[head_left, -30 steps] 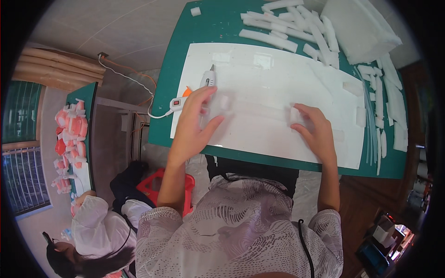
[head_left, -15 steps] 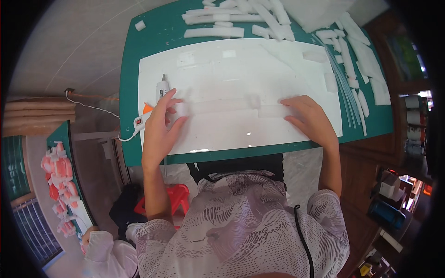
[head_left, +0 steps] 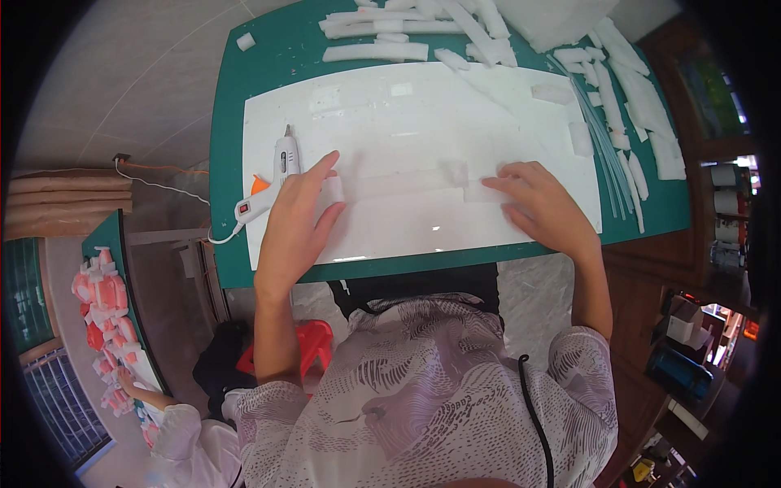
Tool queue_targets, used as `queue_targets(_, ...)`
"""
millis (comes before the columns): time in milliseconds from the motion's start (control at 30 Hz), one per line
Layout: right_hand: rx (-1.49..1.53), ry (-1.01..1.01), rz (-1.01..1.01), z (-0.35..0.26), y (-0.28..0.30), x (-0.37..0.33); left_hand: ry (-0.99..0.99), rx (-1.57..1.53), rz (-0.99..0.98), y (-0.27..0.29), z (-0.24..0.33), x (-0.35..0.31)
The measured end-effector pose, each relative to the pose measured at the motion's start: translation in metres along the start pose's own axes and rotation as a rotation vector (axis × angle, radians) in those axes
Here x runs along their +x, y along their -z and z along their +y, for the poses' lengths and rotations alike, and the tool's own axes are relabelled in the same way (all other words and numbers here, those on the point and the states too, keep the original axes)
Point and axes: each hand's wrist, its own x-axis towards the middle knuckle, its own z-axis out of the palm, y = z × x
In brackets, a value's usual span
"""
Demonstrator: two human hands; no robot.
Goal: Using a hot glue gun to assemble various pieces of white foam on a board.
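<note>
A large white sheet [head_left: 423, 122] lies on a green table [head_left: 236, 106]. Across the sheet runs a long white foam strip [head_left: 407, 185]. My left hand [head_left: 299, 215] grips the strip's left end, thumb and fingers around it. My right hand [head_left: 543, 205] presses flat on the strip's right end, fingers spread over it. A white glue gun [head_left: 272, 175] with an orange trigger lies just left of my left hand, its cord trailing off the table's edge.
Several white foam strips and offcuts [head_left: 407, 37] are heaped along the table's far edge and right side [head_left: 643, 106]. A red stool [head_left: 317, 346] stands under the table. At the lower left another person [head_left: 175, 431] works beside a green table with orange-and-white pieces [head_left: 98, 309].
The view has tilted and shifted, so the table sits more level in the picture. Both hands stay on the strip, at about the same spacing.
</note>
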Motion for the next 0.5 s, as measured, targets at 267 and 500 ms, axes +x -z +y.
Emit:
queue_targets(267, 0.015, 0.055, -0.002, -0.0037, -0.0073, 0.0074, 0.017, 0.018, -0.049, -0.0013, 0.003, 0.0031)
queue_targets(500, -0.031, 0.108, -0.043, -0.0037, -0.0011, 0.011, 0.013, 0.023, -0.038, 0.0002, 0.001, 0.0025)
